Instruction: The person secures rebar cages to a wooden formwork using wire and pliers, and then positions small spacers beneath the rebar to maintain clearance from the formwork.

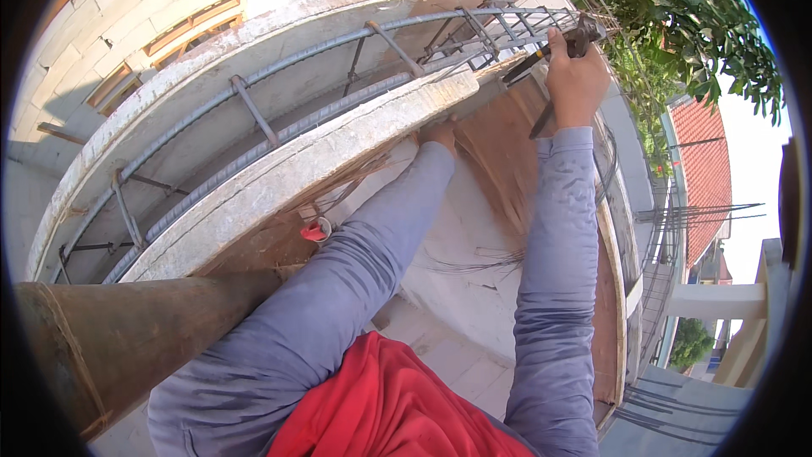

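My right hand [578,80] is raised at the upper right, its fingers wrapped round dark-handled pincers [526,66]. The two handle ends stick out below and left of the fist, and the rusty head is by the far end of the rebar cage [241,95]. My left hand [438,131] reaches under the edge of a pale, weathered formwork board [321,167]. Only its back and wrist show; the fingers are hidden behind the board. The cage's long bars and cross ties run along the trough between this board and a second board [178,63].
A thick bamboo pole [152,330] crosses the lower left. Loose tie wires [478,262] hang between my arms. A red object [316,229] is beside my left forearm. Brown plywood [499,148] lies below the boards. Rebar ends [710,211], a tiled roof [700,169] and leaves [677,17] show at right.
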`<state>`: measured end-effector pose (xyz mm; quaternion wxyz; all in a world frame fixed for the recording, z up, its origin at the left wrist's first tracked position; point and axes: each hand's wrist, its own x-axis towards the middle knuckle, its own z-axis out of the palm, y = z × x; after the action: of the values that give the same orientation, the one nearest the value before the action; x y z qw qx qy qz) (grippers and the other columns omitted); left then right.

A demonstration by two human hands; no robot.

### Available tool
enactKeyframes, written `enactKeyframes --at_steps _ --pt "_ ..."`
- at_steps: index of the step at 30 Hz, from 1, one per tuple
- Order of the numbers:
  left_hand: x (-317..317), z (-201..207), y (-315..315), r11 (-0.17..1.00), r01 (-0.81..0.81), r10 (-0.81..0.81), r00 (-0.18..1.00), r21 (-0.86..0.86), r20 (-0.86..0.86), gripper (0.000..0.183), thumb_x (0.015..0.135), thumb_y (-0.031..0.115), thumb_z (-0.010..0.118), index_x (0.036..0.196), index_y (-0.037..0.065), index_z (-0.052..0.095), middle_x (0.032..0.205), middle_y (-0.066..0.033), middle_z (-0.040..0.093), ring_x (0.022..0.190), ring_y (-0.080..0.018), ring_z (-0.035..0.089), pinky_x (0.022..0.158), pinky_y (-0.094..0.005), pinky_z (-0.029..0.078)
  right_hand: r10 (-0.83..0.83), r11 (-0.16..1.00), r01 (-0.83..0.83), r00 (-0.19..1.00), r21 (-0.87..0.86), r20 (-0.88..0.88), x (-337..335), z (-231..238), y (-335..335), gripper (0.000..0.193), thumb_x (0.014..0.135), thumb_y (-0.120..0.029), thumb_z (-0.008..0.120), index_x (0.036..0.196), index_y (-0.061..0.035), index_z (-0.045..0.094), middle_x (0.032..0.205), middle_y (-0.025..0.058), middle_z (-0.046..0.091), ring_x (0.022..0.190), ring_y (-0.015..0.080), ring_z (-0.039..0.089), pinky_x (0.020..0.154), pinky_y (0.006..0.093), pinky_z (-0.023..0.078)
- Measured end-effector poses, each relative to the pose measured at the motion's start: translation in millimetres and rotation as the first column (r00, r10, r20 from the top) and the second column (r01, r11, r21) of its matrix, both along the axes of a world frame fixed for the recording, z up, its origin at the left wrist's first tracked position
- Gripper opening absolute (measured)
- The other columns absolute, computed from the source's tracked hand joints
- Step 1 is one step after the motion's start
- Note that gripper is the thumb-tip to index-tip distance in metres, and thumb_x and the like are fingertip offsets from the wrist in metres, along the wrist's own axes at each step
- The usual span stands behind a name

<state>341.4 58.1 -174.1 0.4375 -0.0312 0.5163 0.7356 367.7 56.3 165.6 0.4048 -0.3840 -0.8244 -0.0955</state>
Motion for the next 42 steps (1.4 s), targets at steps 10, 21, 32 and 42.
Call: enactKeyframes --at_steps 10,21,32,42 --pt "-13.0 -57.3 19.4 0.982 0.092 -0.140 0.940 -0.164 -0.311 0.048 0.096 0.030 0.072 0.134 0.002 0.065 0.149 -0.0061 0.057 0.140 -0.0174 0.047 0.121 -0.0305 0.027 -0.008 0.975 -0.028 0.987 -0.222 -0.159 -4.5 10.8 -5.0 0.043 0.087 -0.048 0.073 0.089 -0.0046 0.075 0.084 0.0193 0.074 0.084 0.0412 0.071 0.079 0.0484 0.054" --pt "16.8 -30.1 8.8 0.977 0.150 -0.180 0.961 -0.152 -0.208 0.047 0.092 0.028 0.070 0.130 0.001 0.064 0.137 -0.0111 0.064 0.127 -0.0196 0.055 0.111 -0.0308 0.038 0.014 0.975 -0.068 0.969 -0.210 -0.248 31.7 47.2 -17.1 0.037 0.092 -0.041 0.073 0.089 -0.0038 0.074 0.077 0.0140 0.073 0.075 0.0349 0.070 0.073 0.0449 0.054" --pt "-49.3 -68.4 11.7 0.986 -0.129 0.149 0.963 0.101 -0.224 0.047 0.083 0.001 0.082 0.125 -0.002 0.064 0.128 -0.0096 0.067 0.115 -0.0193 0.062 0.105 -0.0306 0.045 0.097 0.988 -0.114 0.983 -0.107 -0.157 -28.9 12.7 -32.2 0.045 0.087 -0.046 0.074 0.095 -0.0012 0.074 0.085 0.0213 0.074 0.083 0.0439 0.072 0.078 0.0499 0.055" --pt "-20.5 -35.8 -5.1 0.910 0.279 -0.406 0.746 -0.306 -0.528 0.053 0.105 0.029 0.052 0.157 0.025 0.041 0.154 -0.0006 0.052 0.145 -0.0227 0.042 0.122 -0.0338 0.032 0.007 0.995 -0.014 0.998 -0.101 -0.068 -4.3 1.3 -16.5 0.043 0.088 -0.044 0.074 0.090 -0.0011 0.074 0.080 0.0231 0.072 0.078 0.0432 0.071 0.075 0.0501 0.055"
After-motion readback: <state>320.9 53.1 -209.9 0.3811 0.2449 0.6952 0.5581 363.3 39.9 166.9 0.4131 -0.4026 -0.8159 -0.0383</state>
